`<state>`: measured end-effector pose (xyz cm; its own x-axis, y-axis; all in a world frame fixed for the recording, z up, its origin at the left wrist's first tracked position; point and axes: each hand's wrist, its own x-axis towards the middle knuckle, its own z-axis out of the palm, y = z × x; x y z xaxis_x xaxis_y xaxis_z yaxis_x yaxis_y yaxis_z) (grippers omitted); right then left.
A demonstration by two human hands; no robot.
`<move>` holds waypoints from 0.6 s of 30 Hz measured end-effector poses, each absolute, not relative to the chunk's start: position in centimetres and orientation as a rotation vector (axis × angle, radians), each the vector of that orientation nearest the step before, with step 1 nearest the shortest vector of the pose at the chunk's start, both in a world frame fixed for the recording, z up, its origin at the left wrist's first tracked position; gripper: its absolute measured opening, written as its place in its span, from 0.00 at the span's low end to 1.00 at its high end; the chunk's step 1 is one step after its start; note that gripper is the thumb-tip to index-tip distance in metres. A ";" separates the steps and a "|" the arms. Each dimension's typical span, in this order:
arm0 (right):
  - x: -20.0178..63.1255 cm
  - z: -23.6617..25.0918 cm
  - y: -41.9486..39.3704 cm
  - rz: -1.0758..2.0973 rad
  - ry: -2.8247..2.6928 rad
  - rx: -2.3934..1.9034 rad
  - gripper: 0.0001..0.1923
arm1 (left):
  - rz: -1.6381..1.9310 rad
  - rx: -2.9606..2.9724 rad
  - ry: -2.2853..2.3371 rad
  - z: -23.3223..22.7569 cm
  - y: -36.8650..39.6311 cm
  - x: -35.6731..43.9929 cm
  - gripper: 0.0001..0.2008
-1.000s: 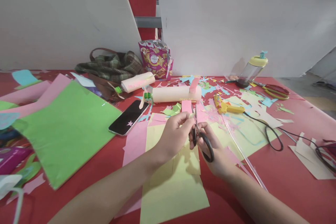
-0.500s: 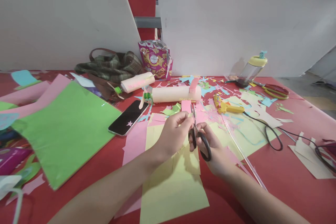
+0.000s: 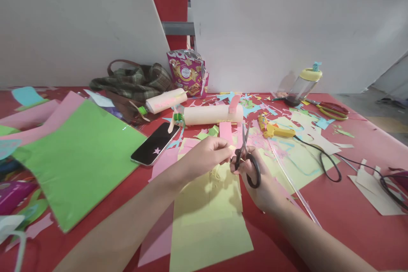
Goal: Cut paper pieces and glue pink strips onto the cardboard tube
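Note:
Black-handled scissors (image 3: 245, 142) are in my right hand (image 3: 264, 187), fingers through and around the handles, blades slightly parted and pointing away from me. Close to the blades, my left hand (image 3: 207, 157) is closed in a pinch; a tiny pale yellow bit of paper seems to show at its fingertips, mostly hidden. Both hands hover above yellow paper sheets (image 3: 210, 229). Just beyond them lies a cream paper-wrapped bottle (image 3: 208, 115) with a green cap, a pink strip (image 3: 235, 104) sticking up from it.
To the left are a phone (image 3: 153, 144) and a large green sheet (image 3: 79, 161). A yellow glue gun (image 3: 280, 131) with a black cord lies right, near a clear stick (image 3: 293, 185). Pliers (image 3: 333, 110), a yellow-lidded jar (image 3: 304, 87), a snack bag (image 3: 188, 72) and a second wrapped bottle (image 3: 166, 101) stand farther back.
The scissors have moved slightly right, away from my left fingertips, and their blades are tilted more to the right. My left hand is still pinching and a little lower.

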<state>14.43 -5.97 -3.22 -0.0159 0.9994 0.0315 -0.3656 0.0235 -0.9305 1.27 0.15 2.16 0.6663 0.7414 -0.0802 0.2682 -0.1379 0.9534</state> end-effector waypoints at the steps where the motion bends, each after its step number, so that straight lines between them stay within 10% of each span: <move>1: 14.4 -3.1 -6.0 1.333 -0.950 -0.919 0.12 | 0.450 1.746 0.829 2.2 0.2 1.1 0.11; 18: 14.4 -3.3 -6.0 1.334 -0.853 -0.930 0.16 | 0.130 1.944 0.756 2.1 0.9 0.5 0.10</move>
